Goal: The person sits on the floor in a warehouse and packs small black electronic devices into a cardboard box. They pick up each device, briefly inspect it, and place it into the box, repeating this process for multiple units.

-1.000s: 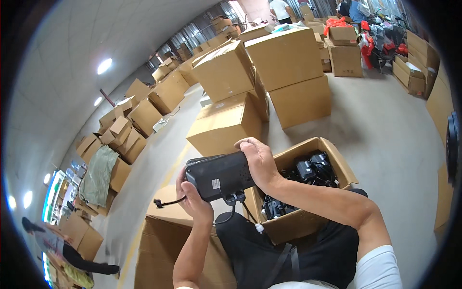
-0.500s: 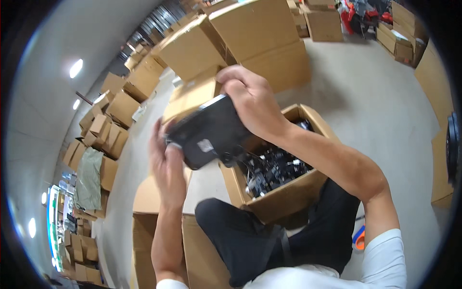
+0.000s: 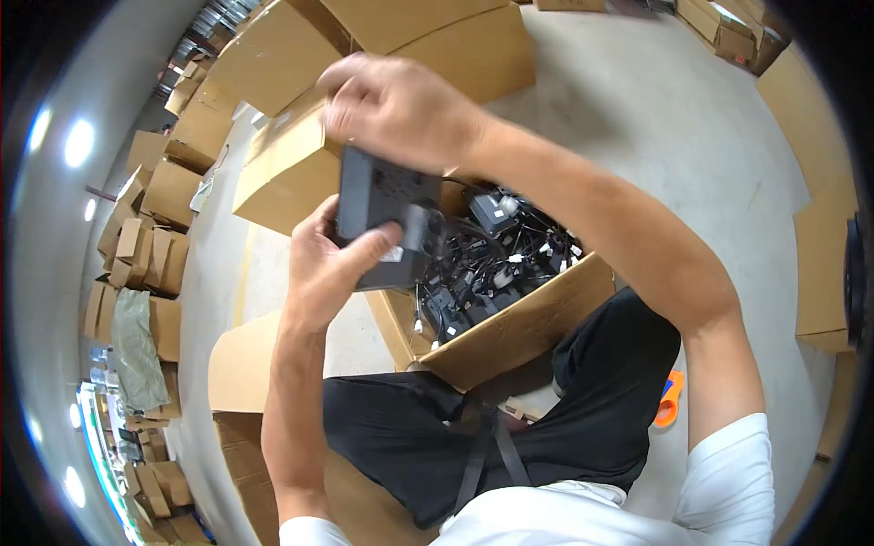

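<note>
My left hand point(image 3: 320, 268) grips a flat black rectangular device point(image 3: 369, 200) by its lower left side, the thumb lying across its face near a small white label. The device stands roughly upright, with a blurred dark part at its right side. My right hand point(image 3: 405, 109) is at the device's top edge, its fingers curled and smeared by motion; whether they hold anything cannot be made out. Below and to the right, an open cardboard box point(image 3: 523, 318) holds several black units with tangled cables and white connectors point(image 3: 492, 273).
Another open carton point(image 3: 241, 369) stands beside my left forearm. Closed cartons point(image 3: 291, 173) rise just beyond my hands. An orange-and-blue object with a loop point(image 3: 670, 400) lies on the floor right of my knee. More cartons point(image 3: 164, 246) line the left side.
The device has turned from slanted to more upright. My right hand has shifted left along its top, and my left thumb now lies on its face. The view has tilted down.
</note>
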The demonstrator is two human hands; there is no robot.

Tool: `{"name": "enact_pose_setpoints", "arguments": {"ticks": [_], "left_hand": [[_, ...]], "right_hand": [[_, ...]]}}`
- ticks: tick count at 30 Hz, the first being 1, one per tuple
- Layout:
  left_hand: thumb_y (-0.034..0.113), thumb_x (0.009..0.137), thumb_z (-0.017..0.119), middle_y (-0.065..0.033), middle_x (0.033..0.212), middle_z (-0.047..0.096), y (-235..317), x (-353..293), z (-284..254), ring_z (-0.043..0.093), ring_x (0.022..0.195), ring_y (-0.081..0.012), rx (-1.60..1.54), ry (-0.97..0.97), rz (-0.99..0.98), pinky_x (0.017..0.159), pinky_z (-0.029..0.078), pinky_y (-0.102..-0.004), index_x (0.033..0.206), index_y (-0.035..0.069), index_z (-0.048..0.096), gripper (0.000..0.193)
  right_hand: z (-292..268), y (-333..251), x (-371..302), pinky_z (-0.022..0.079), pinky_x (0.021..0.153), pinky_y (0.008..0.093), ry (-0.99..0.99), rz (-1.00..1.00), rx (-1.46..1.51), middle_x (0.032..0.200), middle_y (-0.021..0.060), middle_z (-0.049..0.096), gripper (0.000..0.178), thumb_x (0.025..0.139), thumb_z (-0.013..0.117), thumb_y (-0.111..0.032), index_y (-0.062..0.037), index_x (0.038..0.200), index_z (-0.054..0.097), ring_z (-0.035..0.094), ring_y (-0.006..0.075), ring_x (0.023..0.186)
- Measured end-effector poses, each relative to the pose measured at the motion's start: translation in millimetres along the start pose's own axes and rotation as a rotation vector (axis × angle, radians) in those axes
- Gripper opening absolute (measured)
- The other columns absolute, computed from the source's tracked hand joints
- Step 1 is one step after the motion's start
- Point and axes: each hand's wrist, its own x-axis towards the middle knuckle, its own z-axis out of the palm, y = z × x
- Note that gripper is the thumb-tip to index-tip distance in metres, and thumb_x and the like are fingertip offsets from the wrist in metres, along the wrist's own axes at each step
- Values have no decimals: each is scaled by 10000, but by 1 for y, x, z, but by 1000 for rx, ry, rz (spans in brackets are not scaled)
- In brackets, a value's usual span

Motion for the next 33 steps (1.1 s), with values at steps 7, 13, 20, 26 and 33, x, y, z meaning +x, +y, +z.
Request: {"name": "enact_pose_setpoints", "arguments": {"ticks": [7, 13, 20, 26, 33], "left_hand": [[322, 956, 709, -97, 1057, 708, -142, 86, 13, 704, 894, -192, -698, 110, -307, 833, 589, -324, 1190, -8, 624, 413], [306, 897, 789, -91, 1036, 717, -294, 99, 89, 694, 927, -207, -657, 77, -696, 867, 575, -388, 1185, 17, 641, 433], [332, 948, 742, -97, 1125, 689, -394, 116, 141, 682, 955, -214, -623, 180, -760, 882, 562, -377, 1259, 6, 593, 475], [380, 991, 688, -110, 1241, 650, -433, 115, 167, 621, 1093, -197, -562, 164, -666, 941, 521, -381, 1349, 12, 540, 535], [570, 970, 608, -343, 1367, 540, -431, 132, 155, 621, 1202, -339, -234, 88, -823, 853, 580, -406, 1459, -140, 324, 907]], "right_hand": [[-14, 118, -78, 488, 636, 225, -727, 837, 650, 807, 9, 632, 454, 877, 784, -496, -70, 959, 649, 600, 105, 719], [2, 244, -159, 541, 508, 359, -776, 1186, 21, 714, 133, 676, 80, 795, 644, -13, 30, 855, 675, 663, 225, 573], [17, 292, -172, 522, 902, 465, -765, 390, -815, 1016, 162, 705, 171, 795, 671, -102, -7, 937, 674, 672, 349, 1025], [53, 307, -220, 324, 1192, 474, -815, 60, -833, 1473, 171, 510, 427, 916, 566, -129, -5, 1324, 579, 446, 325, 1409], [73, 315, -233, 248, 1221, 557, -991, 77, -920, 1596, 127, 394, 548, 958, 531, -166, -39, 1488, 465, 392, 336, 1459]]}}
